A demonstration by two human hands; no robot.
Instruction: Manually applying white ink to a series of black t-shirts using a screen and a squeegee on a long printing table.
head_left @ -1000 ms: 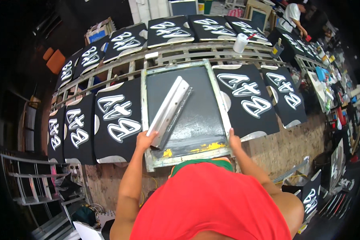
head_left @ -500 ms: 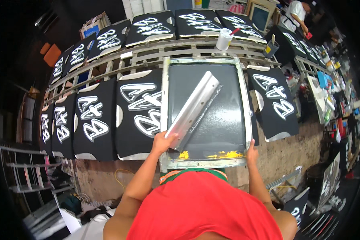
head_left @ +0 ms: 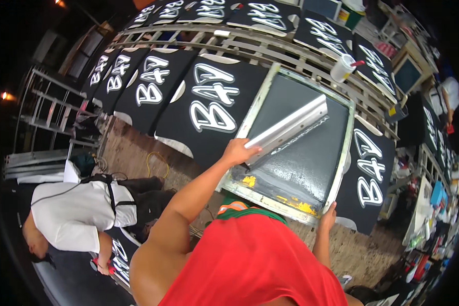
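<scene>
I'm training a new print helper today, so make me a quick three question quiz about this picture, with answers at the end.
1. True or false: the left hand grips the near end of the squeegee.
2. What does the right hand touch? A) the white bottle B) the near corner of the screen frame C) a shirt
3. What colour is the ink smeared along the frame's near edge?

Key: 1 true. 2 B. 3 yellow. The white bottle stands untouched beyond the frame.

The right hand (head_left: pixel 327 218) shows only its fingers over the screen frame (head_left: pixel 270 196); its palm is hidden. The squeegee (head_left: pixel 286 130) covers part of the mesh beneath.
</scene>
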